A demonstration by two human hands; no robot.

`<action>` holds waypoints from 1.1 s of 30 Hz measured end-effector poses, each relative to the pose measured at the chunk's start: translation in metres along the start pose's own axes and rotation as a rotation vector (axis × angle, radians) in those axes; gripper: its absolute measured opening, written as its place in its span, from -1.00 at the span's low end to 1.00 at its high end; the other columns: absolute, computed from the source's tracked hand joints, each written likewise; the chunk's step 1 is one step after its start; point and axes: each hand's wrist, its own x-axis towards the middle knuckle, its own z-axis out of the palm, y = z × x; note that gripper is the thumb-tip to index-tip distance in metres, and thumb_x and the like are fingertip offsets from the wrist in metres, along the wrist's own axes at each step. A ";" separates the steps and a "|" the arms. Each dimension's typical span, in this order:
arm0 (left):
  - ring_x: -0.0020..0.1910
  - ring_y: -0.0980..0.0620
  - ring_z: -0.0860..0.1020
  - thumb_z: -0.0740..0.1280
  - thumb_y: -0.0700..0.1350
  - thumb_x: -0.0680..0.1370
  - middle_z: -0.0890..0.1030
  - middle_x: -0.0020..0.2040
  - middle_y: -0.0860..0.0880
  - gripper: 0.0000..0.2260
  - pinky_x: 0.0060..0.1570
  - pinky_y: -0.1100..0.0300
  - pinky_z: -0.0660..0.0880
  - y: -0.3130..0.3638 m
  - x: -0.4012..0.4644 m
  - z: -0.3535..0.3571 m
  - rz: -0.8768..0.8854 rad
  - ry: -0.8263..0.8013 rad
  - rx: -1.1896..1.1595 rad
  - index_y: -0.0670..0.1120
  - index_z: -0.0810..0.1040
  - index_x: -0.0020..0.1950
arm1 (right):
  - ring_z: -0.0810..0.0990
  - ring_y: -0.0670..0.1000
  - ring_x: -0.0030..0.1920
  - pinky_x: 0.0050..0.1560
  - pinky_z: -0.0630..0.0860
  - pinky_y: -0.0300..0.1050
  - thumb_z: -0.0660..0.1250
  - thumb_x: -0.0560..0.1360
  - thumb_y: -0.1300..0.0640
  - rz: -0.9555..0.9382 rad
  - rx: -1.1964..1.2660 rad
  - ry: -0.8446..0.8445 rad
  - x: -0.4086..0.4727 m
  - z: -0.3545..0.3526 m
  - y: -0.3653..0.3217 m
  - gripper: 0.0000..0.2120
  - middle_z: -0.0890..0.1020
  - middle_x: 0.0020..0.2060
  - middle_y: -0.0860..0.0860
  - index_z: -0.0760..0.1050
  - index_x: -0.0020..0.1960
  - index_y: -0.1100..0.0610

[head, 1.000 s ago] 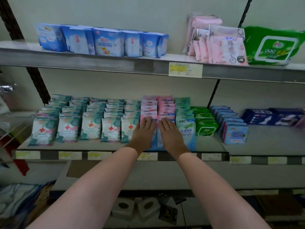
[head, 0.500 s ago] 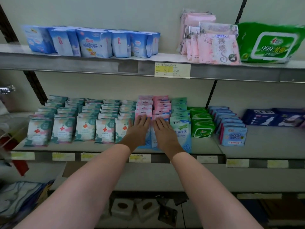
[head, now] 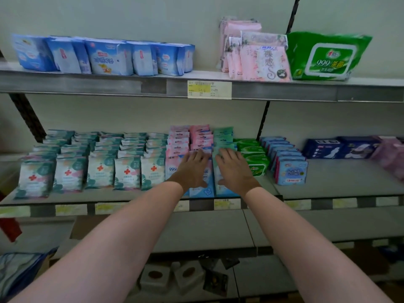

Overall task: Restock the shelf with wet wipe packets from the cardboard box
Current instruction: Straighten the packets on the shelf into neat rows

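Rows of wet wipe packets stand upright on the middle shelf (head: 135, 197). My left hand (head: 193, 169) lies flat with straight fingers against the front of the pink and blue packet row (head: 179, 141). My right hand (head: 235, 170) presses flat against the teal and blue packet row (head: 223, 133) right beside it. Both palms face the packets and neither hand grips anything. The front packets of both rows are partly hidden behind my hands. No cardboard box shows clearly.
Red-cross packets (head: 98, 173) fill the shelf's left part. Green packs (head: 254, 159) and blue packs (head: 289, 171) stand to the right, then dark blue boxes (head: 341, 147). The top shelf holds blue packs (head: 109, 59), pink packs (head: 258, 60) and a big green pack (head: 326, 56).
Both hands have shifted one row to the right along the shelf front and spread slightly apart, still flat against the packets. The camera has drifted, so the shelves sit further left.
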 end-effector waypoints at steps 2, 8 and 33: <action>0.56 -0.19 -0.03 0.52 0.14 0.38 -0.08 0.59 -0.17 0.06 0.52 -0.13 0.00 0.005 0.006 0.004 -0.037 -0.022 -0.006 -0.08 -0.14 0.60 | 0.11 0.19 0.54 0.50 0.13 0.09 0.49 0.41 -0.14 0.035 0.025 -0.045 -0.005 0.009 -0.001 -0.10 0.13 0.55 0.16 0.12 0.56 0.16; 0.57 -0.22 -0.11 0.49 0.13 0.43 -0.18 0.59 -0.19 0.07 0.52 -0.17 -0.07 0.006 0.016 0.007 -0.027 -0.128 0.005 -0.12 -0.26 0.59 | -0.17 0.12 0.60 0.58 0.00 0.07 0.45 0.48 -0.07 0.083 0.163 -0.113 -0.003 0.031 -0.002 -0.02 -0.10 0.61 0.12 -0.12 0.63 0.13; 0.56 -0.20 -0.03 0.34 -0.10 0.53 -0.02 0.59 -0.16 -0.19 0.52 -0.19 -0.05 0.022 0.006 -0.007 0.002 -0.017 0.054 -0.18 -0.13 0.60 | -0.17 0.08 0.61 0.58 -0.13 0.07 0.33 0.58 -0.04 0.091 0.241 -0.072 -0.020 0.037 0.005 -0.18 -0.15 0.61 0.08 -0.07 0.63 0.14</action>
